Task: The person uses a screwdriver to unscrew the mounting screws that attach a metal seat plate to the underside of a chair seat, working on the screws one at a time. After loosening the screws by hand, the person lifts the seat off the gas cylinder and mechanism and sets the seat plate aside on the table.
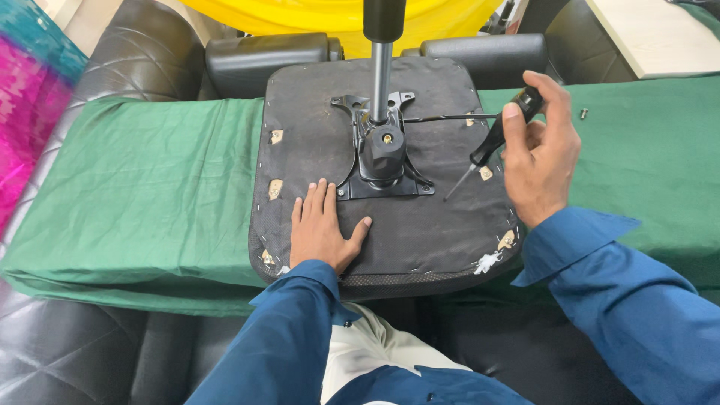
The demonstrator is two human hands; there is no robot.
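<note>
An upturned office chair seat [442,232] lies on a green cloth, its black underside facing up. A black metal mechanism plate [384,154] with a gas-lift column [382,67] is bolted at its middle. My left hand [321,229] rests flat on the seat's near edge, fingers together, holding nothing. My right hand [541,154] grips a black-handled screwdriver [491,142] with the tip pointing down-left, just right of the plate and above the seat. A thin lever rod [450,117] runs from the mechanism toward my right hand.
The green cloth [142,195] covers a black quilted leather surface [67,352]. Two black armrests [266,56] sit behind the seat. A small screw [583,113] lies on the cloth at right. A yellow object, a pink-teal fabric and a pale board edge the scene.
</note>
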